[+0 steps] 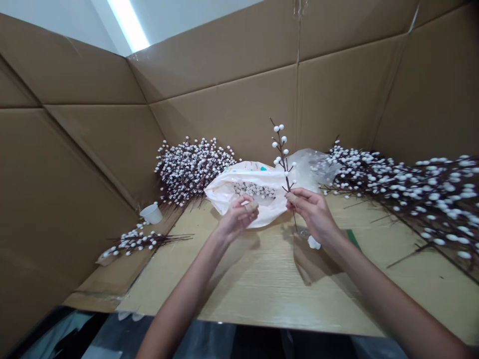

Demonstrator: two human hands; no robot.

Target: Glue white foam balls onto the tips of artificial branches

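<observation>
My right hand (309, 207) pinches the stem of an artificial berry branch (286, 167), brown with white berries up its length, held upright over the table. To its left, my left hand (239, 217) is closed with its fingertips together; whatever they hold, if anything, is too small to make out. Right behind the hands lies a white plastic bag (262, 217), its mouth open towards me, with many loose white berries (256, 189) inside. Below my right hand, a white lump (314, 243) rests on a brown sheet (305, 262) on the table.
A dense pile of berry branches (194, 167) stands at the back left, another pile (404, 184) along the right. A small bunch (138, 241) lies at left near a white cup (151, 213). Clear plastic (314, 164) sits behind the bag. Cardboard walls (224, 109) enclose the table (247, 294).
</observation>
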